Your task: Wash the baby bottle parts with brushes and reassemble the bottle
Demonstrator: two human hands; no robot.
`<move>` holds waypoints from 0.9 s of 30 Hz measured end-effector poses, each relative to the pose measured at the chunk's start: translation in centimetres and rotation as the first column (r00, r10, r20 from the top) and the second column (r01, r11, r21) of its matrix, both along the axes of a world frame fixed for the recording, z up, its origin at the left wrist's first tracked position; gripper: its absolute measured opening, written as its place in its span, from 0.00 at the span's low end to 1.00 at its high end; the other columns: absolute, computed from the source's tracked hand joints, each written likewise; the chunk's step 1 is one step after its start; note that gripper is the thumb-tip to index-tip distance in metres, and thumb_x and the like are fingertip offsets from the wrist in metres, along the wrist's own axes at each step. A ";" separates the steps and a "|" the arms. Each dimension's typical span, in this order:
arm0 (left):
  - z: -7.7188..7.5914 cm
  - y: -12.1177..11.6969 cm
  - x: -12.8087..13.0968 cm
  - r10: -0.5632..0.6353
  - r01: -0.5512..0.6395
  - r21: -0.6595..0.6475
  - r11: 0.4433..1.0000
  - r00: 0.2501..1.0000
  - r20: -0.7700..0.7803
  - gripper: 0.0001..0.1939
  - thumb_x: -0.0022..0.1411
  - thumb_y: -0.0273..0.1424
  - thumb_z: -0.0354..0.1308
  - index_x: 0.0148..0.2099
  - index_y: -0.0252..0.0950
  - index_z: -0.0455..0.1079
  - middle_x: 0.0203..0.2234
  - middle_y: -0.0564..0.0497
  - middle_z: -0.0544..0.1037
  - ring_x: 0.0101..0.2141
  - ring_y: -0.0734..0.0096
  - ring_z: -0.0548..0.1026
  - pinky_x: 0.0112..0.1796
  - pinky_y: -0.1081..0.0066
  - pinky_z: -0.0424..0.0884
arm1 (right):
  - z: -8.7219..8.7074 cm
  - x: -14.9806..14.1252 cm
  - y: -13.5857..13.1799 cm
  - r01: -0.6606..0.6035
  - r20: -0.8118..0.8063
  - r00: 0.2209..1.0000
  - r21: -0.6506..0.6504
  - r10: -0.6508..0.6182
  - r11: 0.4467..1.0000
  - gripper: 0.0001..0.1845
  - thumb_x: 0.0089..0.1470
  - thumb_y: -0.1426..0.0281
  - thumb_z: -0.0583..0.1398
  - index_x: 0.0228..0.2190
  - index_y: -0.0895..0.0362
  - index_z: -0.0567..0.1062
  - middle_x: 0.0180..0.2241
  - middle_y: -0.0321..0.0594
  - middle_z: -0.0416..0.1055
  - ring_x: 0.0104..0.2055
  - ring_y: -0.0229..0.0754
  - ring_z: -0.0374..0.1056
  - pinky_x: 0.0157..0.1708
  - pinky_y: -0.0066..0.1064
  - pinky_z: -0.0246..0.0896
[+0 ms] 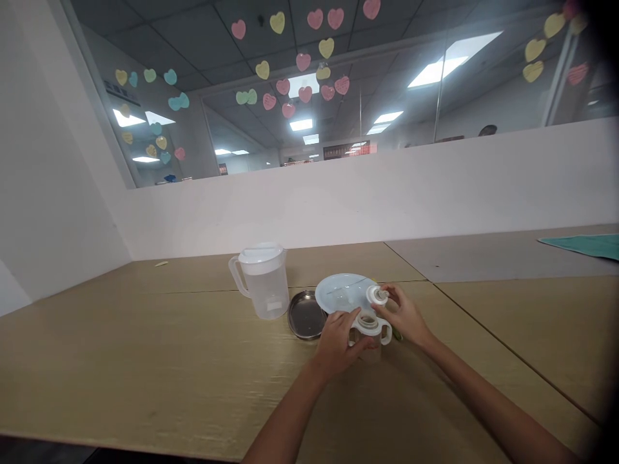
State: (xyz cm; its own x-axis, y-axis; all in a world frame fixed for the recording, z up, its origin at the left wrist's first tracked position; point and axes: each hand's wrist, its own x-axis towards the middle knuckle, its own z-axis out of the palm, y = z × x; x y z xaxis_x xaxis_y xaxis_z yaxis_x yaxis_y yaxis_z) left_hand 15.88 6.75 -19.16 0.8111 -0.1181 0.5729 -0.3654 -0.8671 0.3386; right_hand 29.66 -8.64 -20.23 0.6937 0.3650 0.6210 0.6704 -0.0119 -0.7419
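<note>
A baby bottle [369, 332] with two white side handles stands upright on the table, its mouth uncovered. Around its left side wraps my left hand [340, 340], shut on it. My right hand [405, 314] is closed on a bottle top [376, 295], a white collar with a clear nipple, held tilted just above and behind the bottle's mouth. Behind both hands lies a pale blue plate [338, 287] with something clear on it, too unclear to name. To its left sits a round steel dish [306, 317]. Something small and green [397, 334] shows partly behind the bottle's right handle.
A translucent lidded pitcher [265, 283] stands left of the steel dish, handle to the left. A teal cloth [587, 243] lies at the far right on a grey surface. Seams cross the wooden table [145, 361]. Behind it rises a white wall [309, 209] below a window with heart-shaped notes.
</note>
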 end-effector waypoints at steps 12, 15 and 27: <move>0.1 -0.1 0.0 -0.019 0.019 -0.009 1.000 1.000 0.021 0.29 0.59 0.46 0.50 0.58 0.37 0.55 0.47 0.45 0.69 0.47 0.61 0.65 0.48 0.60 0.62 | 0.5 -0.2 -0.6 0.023 0.096 0.995 -0.121 -0.011 0.992 0.21 0.49 0.60 0.58 0.45 0.55 0.66 0.47 0.43 0.67 0.49 0.46 0.64 0.49 0.39 0.59; 0.0 0.0 -0.1 -0.016 0.016 -0.005 1.000 1.000 0.020 0.29 0.59 0.45 0.50 0.58 0.37 0.55 0.47 0.45 0.69 0.47 0.61 0.65 0.48 0.60 0.61 | 0.5 -0.1 -0.6 0.059 0.101 0.994 -0.131 -0.046 0.990 0.21 0.48 0.60 0.58 0.44 0.56 0.67 0.47 0.44 0.68 0.48 0.48 0.65 0.48 0.40 0.59; 0.0 0.0 -0.1 -0.009 0.009 0.002 1.000 1.000 0.011 0.29 0.59 0.46 0.50 0.58 0.36 0.56 0.48 0.44 0.68 0.47 0.61 0.65 0.49 0.60 0.61 | 0.3 0.0 -0.8 0.112 0.158 0.983 -0.136 -0.090 0.984 0.11 0.47 0.60 0.59 0.28 0.54 0.65 0.46 0.44 0.70 0.47 0.49 0.66 0.43 0.38 0.62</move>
State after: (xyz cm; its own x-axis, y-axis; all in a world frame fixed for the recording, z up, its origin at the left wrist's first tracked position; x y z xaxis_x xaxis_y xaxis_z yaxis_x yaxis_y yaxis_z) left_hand 15.80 6.75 -19.13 0.8038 -0.1266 0.5813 -0.3767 -0.8646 0.3325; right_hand 29.62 -9.44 -19.91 0.6344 0.3907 0.6670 0.7638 -0.1846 -0.6184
